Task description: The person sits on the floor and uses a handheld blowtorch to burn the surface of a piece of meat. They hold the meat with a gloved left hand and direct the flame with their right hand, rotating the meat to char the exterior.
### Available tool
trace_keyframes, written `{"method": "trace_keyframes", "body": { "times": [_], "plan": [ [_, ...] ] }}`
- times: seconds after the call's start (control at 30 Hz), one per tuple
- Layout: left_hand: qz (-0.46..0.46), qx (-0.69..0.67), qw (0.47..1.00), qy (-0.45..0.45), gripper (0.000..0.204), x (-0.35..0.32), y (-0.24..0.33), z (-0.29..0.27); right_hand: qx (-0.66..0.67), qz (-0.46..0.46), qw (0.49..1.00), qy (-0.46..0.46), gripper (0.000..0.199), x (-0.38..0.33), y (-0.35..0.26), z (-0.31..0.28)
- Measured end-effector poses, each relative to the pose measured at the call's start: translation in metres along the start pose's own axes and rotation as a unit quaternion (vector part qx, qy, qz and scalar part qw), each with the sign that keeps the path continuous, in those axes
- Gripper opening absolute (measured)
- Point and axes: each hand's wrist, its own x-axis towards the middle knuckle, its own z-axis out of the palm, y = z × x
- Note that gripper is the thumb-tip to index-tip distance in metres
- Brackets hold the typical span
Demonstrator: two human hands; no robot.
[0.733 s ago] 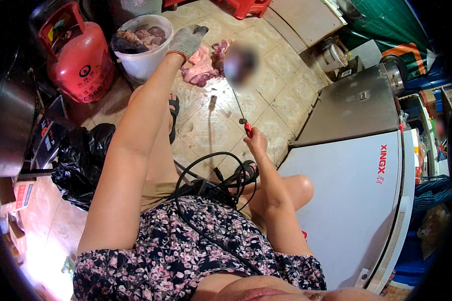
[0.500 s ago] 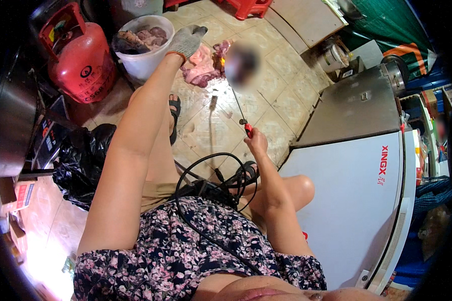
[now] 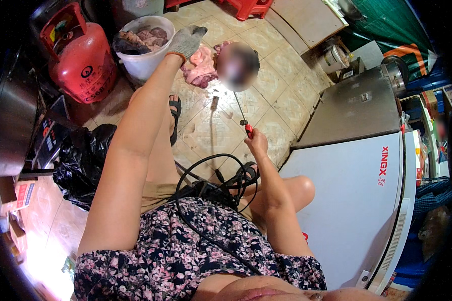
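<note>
My right hand, bare, is closed around the red handle of a gas torch. The torch's thin metal tube runs away from me, past a dark knob, into a round blurred patch that hides its tip. Beside that patch, a slab of raw pink and dark red meat with pale skin lies on the floor tiles. My left hand wears a grey glove with an orange cuff. Its fingers are curled together just above the meat's far left edge; what they grip, if anything, is hidden.
A white bucket of meat pieces and a red gas cylinder stand to the left. A black plastic bag lies nearer. A white fridge is on the right, a red stool at the back. A black hose loops over my lap.
An orange flame showed at the meat's right side; now the blurred patch covers that spot. The torch tube has swung very slightly rightward. My left hand looks unmoved.
</note>
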Motion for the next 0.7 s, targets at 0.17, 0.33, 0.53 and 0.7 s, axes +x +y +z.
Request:
{"method": "trace_keyframes", "body": {
  "times": [0.17,0.33,0.53,0.7],
  "plan": [
    [0.017,0.001,1.0,0.004,0.051,0.006,-0.009,0.002,-0.003,0.004,1.0,-0.002,0.026,0.0,-0.003,-0.001],
    [0.009,0.008,1.0,0.009,0.049,0.005,-0.006,0.001,0.0,0.001,1.0,-0.007,0.026,0.001,-0.005,-0.005],
    [0.006,0.008,1.0,0.005,0.048,-0.003,0.005,-0.002,0.007,-0.005,1.0,0.01,0.029,0.001,-0.003,-0.005],
    [0.01,0.0,1.0,0.005,0.048,0.0,-0.001,-0.001,0.003,0.012,1.0,-0.005,0.03,0.004,-0.003,-0.006]
  ]
}}
